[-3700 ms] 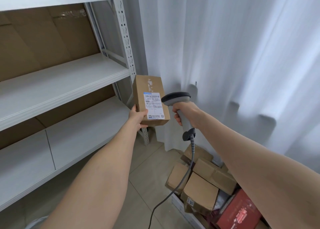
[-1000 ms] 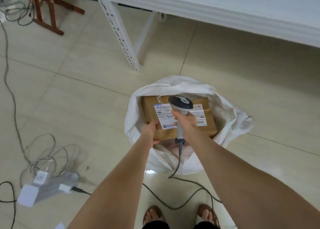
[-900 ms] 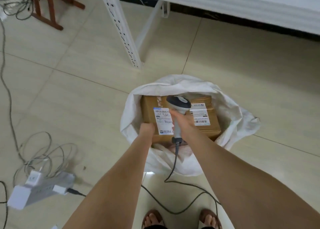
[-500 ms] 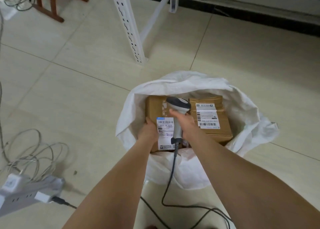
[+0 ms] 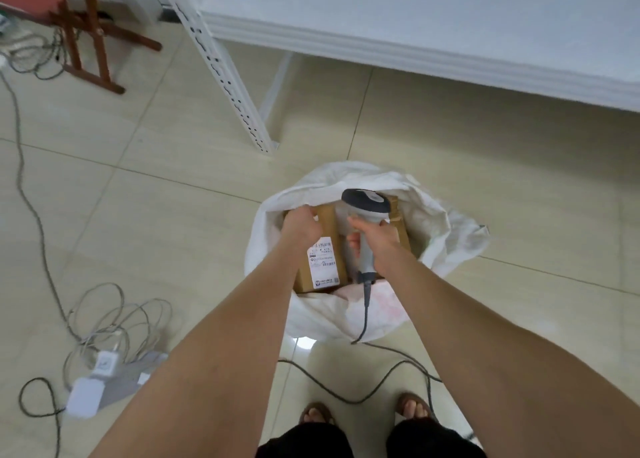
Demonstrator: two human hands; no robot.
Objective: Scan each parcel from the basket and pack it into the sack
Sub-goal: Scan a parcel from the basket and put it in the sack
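Nearest the wearer, well short of both hands, two sandalled feet [image 5: 317, 414] stand on the tiled floor [image 5: 173, 215], with the scanner cable [image 5: 363, 393] looping between them. Well to the left of the hands lies a white power strip [image 5: 114, 378] among coiled leads.

Ahead of the feet a white sack [image 5: 446, 236] stands open-mouthed on the floor. A brown parcel [image 5: 325, 260] with a white label facing up lies inside it. The left hand [image 5: 299, 224] holds the parcel's far end, fingers [image 5: 310, 212] curled over the edge. Just right of it, the right hand [image 5: 375, 238] has its fingers [image 5: 353, 241] wrapped round the handle of a grey scanner [image 5: 367, 201], head up, over the sack's mouth. A second parcel [image 5: 401, 229] shows beneath the right hand, largely hidden.

Beyond the sack stand a perforated white shelf upright [image 5: 225, 66] and a white shelf board [image 5: 415, 25]. A reddish wooden stand [image 5: 90, 32] sits far left.
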